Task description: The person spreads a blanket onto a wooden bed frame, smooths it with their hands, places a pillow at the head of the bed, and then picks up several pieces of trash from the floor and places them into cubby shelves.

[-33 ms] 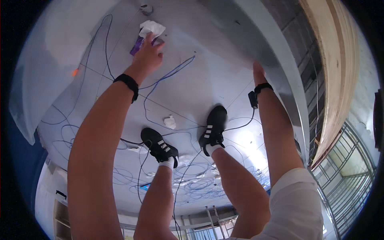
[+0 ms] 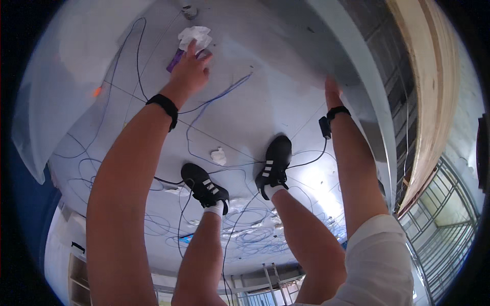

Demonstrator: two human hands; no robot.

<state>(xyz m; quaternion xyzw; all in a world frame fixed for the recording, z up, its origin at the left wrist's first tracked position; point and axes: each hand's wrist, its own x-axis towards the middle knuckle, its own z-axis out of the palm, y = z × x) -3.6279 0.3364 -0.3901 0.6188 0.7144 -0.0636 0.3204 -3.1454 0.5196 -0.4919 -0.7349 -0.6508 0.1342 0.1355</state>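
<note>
My left hand (image 2: 189, 73) reaches forward with the index finger stretched out and the thumb apart. The index fingertip touches crumpled white tissue (image 2: 194, 38) standing out of a purple tissue pack (image 2: 175, 60). That pack lies partly hidden under the hand, which does not wrap round it. At the right, my right hand (image 2: 332, 87) is beside a large grey panel (image 2: 352, 51). Its fingers are mostly hidden there, so whether it grips anything does not show. Black bands circle both wrists, and a small black box (image 2: 325, 127) with a cable hangs at the right one.
Blue and black cables (image 2: 217, 97) loop across the grey floor, with several coils behind my black shoes (image 2: 275, 160). A crumpled white tissue (image 2: 218, 156) lies between them. Translucent plastic sheeting (image 2: 56, 86) hangs left. Wooden boards (image 2: 434, 76) and metal railings (image 2: 441, 214) stand right.
The whole view has shifted very slightly. Both hands keep their places, and the left index finger stays on the tissue.
</note>
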